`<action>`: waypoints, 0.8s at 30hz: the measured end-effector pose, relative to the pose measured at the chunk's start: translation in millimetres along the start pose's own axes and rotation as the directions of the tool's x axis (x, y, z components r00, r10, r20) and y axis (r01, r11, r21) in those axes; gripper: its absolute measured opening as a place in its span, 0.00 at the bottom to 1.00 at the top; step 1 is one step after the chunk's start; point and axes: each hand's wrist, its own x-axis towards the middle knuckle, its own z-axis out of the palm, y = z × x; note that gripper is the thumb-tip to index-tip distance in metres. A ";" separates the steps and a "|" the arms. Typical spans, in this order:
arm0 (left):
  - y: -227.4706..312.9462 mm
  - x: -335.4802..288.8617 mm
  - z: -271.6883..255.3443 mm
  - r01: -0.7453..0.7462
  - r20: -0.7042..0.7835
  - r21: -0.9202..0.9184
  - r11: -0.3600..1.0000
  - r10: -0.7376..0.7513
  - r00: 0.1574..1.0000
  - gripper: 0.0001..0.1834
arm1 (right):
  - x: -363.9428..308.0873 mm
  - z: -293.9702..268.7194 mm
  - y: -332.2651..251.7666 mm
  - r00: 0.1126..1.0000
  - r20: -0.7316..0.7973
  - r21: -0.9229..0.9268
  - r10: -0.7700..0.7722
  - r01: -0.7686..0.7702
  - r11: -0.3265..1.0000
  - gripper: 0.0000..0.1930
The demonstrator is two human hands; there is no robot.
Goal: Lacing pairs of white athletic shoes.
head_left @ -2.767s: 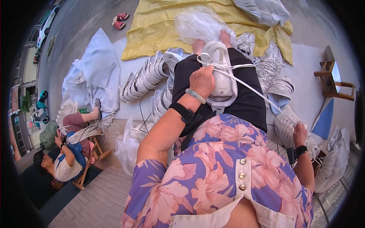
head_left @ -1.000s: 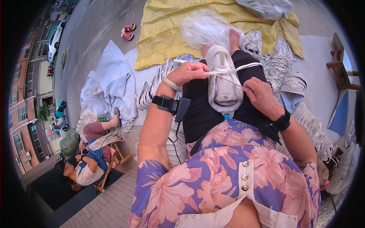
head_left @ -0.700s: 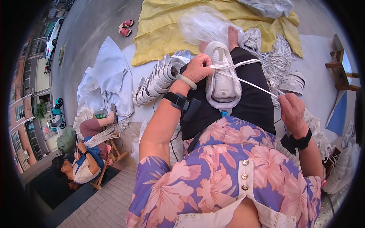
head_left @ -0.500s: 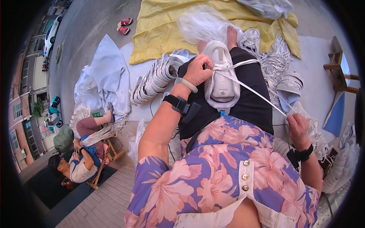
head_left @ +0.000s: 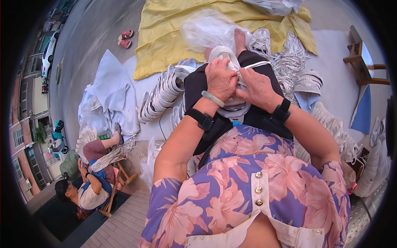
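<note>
A white sneaker upper lies on my lap between my thighs, its toe pointing away from me. My left hand is closed on its left side, thumb and fingers pinched by the lacing. From the right, my right hand meets it there, fingers closed at the white shoelace; both hands cover most of the lacing, and the exact grip is partly hidden. A flat stretch of shoelace sticks out to the right beyond my right fingertips.
Nested sneaker uppers lie left of my legs, and a heap of white laces lies to the right. More uppers are piled by my right elbow. A wooden stool stands at far right. A co-worker sits at lower left.
My right hand has come in from the far right, where it held the lace stretched out, to the upper beside my left hand. The long taut lace no longer shows.
</note>
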 end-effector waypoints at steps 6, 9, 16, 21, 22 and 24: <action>0.1 2.5 6.2 0.020 0.008 0.129 0.991 -0.021 1.000 0.05 | 0.5 12.8 10.7 0.998 0.024 0.074 0.058 -0.060 0.995 0.19; 3.8 -1.0 5.7 -0.004 0.027 0.162 0.987 0.000 1.000 0.06 | 2.3 12.5 16.7 0.993 0.062 0.108 0.097 -0.103 0.989 0.16; 11.8 -2.2 9.6 -0.023 0.028 0.210 0.977 0.018 0.999 0.08 | 4.2 21.1 33.2 0.999 0.021 0.291 0.041 -0.046 0.956 0.11; 14.4 4.0 13.3 -0.058 0.057 0.301 0.952 0.043 0.997 0.06 | 7.1 17.8 40.4 0.993 0.109 0.400 0.050 -0.090 0.912 0.10; 13.2 4.5 14.6 -0.055 0.047 0.278 0.959 0.044 0.998 0.06 | 4.7 18.2 38.0 0.997 0.051 0.400 0.060 -0.075 0.913 0.09; 8.9 3.6 16.0 -0.055 0.039 0.255 0.965 0.046 0.998 0.06 | -4.1 14.3 23.2 0.997 -0.008 0.399 0.072 -0.062 0.915 0.09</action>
